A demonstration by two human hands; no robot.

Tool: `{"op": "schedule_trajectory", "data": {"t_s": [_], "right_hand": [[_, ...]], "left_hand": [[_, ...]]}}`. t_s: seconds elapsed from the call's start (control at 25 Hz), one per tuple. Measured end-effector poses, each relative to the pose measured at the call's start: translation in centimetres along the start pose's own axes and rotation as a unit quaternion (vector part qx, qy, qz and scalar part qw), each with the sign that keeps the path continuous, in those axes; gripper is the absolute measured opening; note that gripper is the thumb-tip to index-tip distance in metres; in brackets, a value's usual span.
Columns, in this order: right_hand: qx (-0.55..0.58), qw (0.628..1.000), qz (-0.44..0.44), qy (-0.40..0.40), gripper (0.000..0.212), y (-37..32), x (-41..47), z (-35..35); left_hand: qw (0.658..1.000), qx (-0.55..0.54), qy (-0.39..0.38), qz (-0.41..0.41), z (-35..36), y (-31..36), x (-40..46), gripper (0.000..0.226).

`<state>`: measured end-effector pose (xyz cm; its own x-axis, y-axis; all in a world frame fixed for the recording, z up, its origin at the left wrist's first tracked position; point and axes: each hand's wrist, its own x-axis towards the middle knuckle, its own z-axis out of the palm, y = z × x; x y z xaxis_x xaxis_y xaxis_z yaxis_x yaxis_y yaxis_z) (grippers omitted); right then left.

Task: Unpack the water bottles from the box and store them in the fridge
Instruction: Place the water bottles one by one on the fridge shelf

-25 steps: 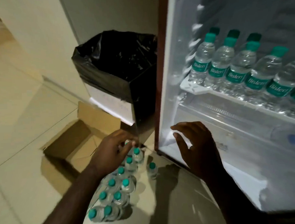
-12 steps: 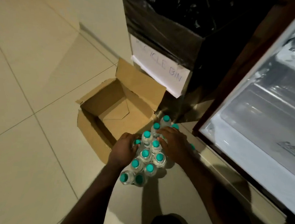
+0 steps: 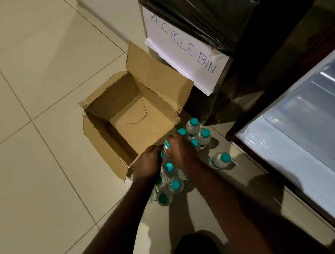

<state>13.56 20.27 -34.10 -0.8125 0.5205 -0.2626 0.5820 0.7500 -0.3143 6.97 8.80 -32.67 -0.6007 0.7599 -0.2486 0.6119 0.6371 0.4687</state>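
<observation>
Several small water bottles [image 3: 175,184] with teal caps are seen standing upright in a tight cluster on the tiled floor [image 3: 38,132], just beside the near right corner of a cardboard box [image 3: 131,117]. The box is open, its flaps are raised, and nothing is seen inside it. One bottle [image 3: 221,160] stands apart to the right of the cluster, near the open fridge [image 3: 297,136], of which only the pale lower interior is seen at the right edge. Beyond the box, a bin lined with a black bag [image 3: 215,13] is seen, and a paper sign [image 3: 182,49] reading "RECYCLE BIN" is fixed to its front.

Both hands are lowered into the cluster from above. The left hand [image 3: 148,164] is curled against the bottles on the left side, and the right hand [image 3: 180,149] is cupped over the caps at the middle. Bottles seem to be gathered between them, but which ones are gripped, and how firmly, cannot be told, since the fingers are hidden among the caps.

Unpacking is judged complete; carrying to the fridge remains. If too many bottles are pressed together and lifted at once, one could be squeezed out and dropped. Neighbouring bottles could be toppled and sent rolling across the smooth tiles. The lone bottle could be knocked over as the arms are swung right.
</observation>
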Motion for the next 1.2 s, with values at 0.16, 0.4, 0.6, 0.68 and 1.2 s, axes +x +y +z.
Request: {"op": "schedule_trajectory", "data": {"t_s": [0.16, 0.4, 0.6, 0.68, 1.2], "right_hand": [[-0.073, 0.997, 0.015, -0.016, 0.039, -0.7, -0.3, -0.7], [-0.124, 0.988, -0.055, 0.076, 0.044, -1.0, -3.7, -4.6], [0.079, 0.981, -0.032, 0.176, 0.038, -1.9, -8.8, -11.4], [0.112, 0.974, -0.028, 0.194, 0.036, -1.8, -11.2, -14.2], [0.024, 0.96, 0.038, 0.276, 0.025, 2.3, -31.7, -28.1]], "left_hand": [[0.999, -0.039, -0.021, -0.022, -0.2, 0.6, -0.3, 0.038], [0.999, 0.018, 0.047, 0.014, -3.9, 0.5, -3.8, 0.042], [0.987, 0.028, 0.117, 0.104, -8.5, 2.3, -7.7, 0.037], [0.981, 0.004, 0.137, 0.139, -10.6, 3.3, -8.4, 0.033], [0.917, -0.001, 0.115, 0.381, -20.4, 19.0, -11.9, 0.034]]}}
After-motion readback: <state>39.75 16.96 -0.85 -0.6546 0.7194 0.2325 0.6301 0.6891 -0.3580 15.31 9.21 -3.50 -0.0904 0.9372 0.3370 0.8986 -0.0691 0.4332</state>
